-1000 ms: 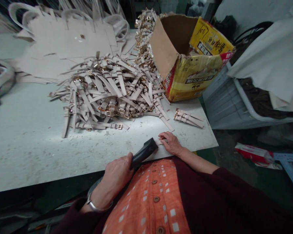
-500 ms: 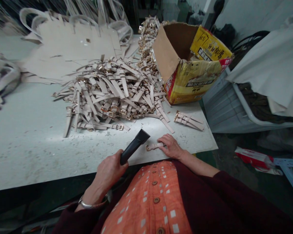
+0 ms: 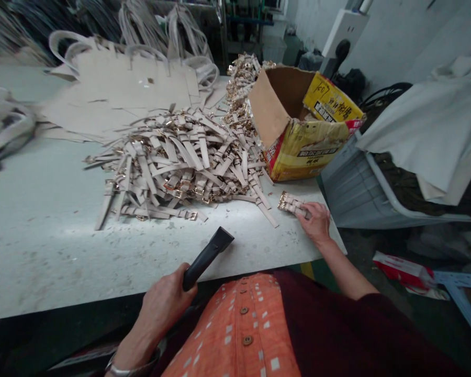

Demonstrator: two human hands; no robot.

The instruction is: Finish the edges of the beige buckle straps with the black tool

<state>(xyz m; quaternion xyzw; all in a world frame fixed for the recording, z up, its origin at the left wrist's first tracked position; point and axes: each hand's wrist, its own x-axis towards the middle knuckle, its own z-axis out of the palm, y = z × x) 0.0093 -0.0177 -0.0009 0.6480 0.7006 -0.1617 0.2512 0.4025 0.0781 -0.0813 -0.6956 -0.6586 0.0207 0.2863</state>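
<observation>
Pinches the buckled straps, just in front of the yellow box, by their tails in the close-curled right hand, lengthwise toward buckles nearer the box. Clasps the black tool in the left hand, farther off.

Long flat beige straps, heaped near centre toward 10 o'clock: leather-like, smooth, mostly matt. Small square gold-coloured buckles on them: metal, shiny. Black tubular tool with flared end, 7 o'clock: plastic-looking, low sheen. Pale blue-grey flat tabletop, 9 o'clock: smooth, glare patch, specked. Yellow-and-brown open cardboard box, 2 o'clock: printed outside slightly glossy, bare inside matt, edges ragged. Grey ribbed bin, 3 o'clock: plastic. Orange white-squared shirt, 6 o'clock: woven cloth, matt, creased.
</observation>
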